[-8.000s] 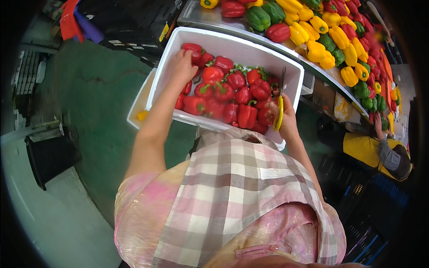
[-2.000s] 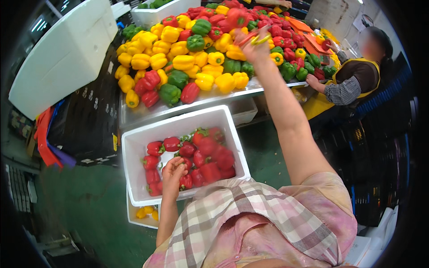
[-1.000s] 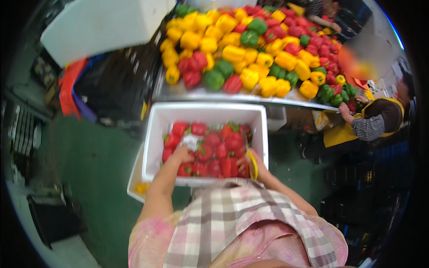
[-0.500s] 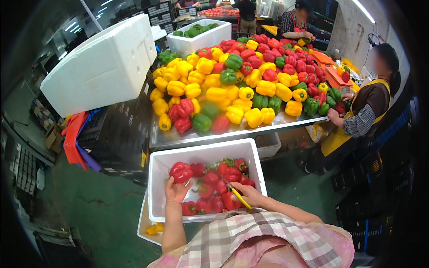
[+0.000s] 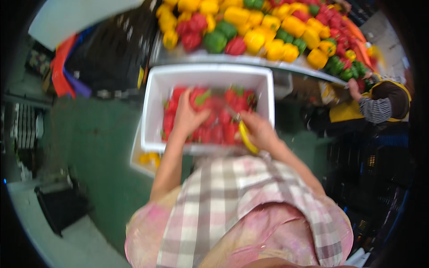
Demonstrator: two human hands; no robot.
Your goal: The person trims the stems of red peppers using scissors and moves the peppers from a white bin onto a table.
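Fingers of the left hand (image 5: 190,118), half spread, grip a red, green-stemmed bell pepper (image 5: 198,102) over a white rectangular foam box (image 5: 208,75) holding other red peppers (image 5: 217,133); the right hand (image 5: 260,130) wraps its fingers around yellow-handled metal scissors (image 5: 244,135), blades toward that pepper.

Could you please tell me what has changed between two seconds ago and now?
The right hand has come back from over the pile of bell peppers and is now over the white foam box. The left hand, seemingly empty then, now appears to hold a red bell pepper, though blurred. The yellow-handled scissors stay in the right hand, and the white foam box remains on the near side of the pile.
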